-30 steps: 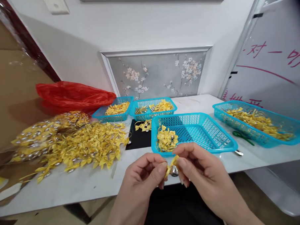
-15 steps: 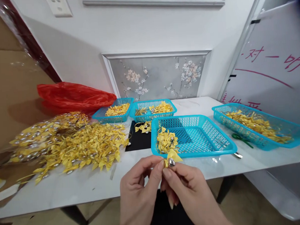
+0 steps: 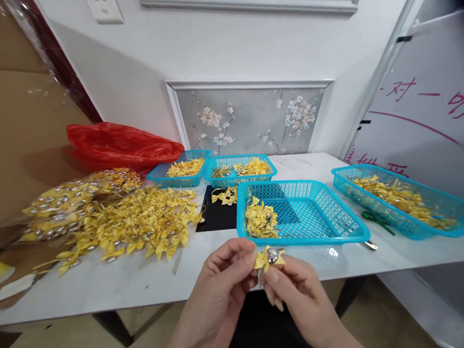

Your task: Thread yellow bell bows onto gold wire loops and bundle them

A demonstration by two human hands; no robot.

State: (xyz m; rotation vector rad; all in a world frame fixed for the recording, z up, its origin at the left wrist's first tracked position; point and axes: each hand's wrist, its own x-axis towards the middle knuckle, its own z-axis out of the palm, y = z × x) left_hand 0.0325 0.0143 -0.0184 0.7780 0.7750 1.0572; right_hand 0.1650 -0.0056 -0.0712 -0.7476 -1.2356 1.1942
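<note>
Just in front of the table's front edge, both hands pinch a small yellow ribbon bow (image 3: 262, 260) that carries a shiny silver bead (image 3: 273, 255). The fingertips of my left hand (image 3: 226, 284) close on its left end. My right hand (image 3: 296, 289) grips the right end, with the thumb just below the bead. Right behind the hands stands a blue plastic basket (image 3: 307, 239), with a clump of similar yellow bows (image 3: 261, 219) in its left part.
A big heap of yellow bows with silver beads (image 3: 137, 219) covers the table's left, before a red plastic bag (image 3: 119, 145). Two smaller blue baskets (image 3: 242, 181) stand behind, another (image 3: 422, 230) at right. Green-handled scissors (image 3: 376, 221) and a black mat (image 3: 216, 221) lie on the table.
The bow has turned between my fingers, so more of its ribbon and the bead's face show. My hands have shifted slightly apart. The whole view has moved a little.
</note>
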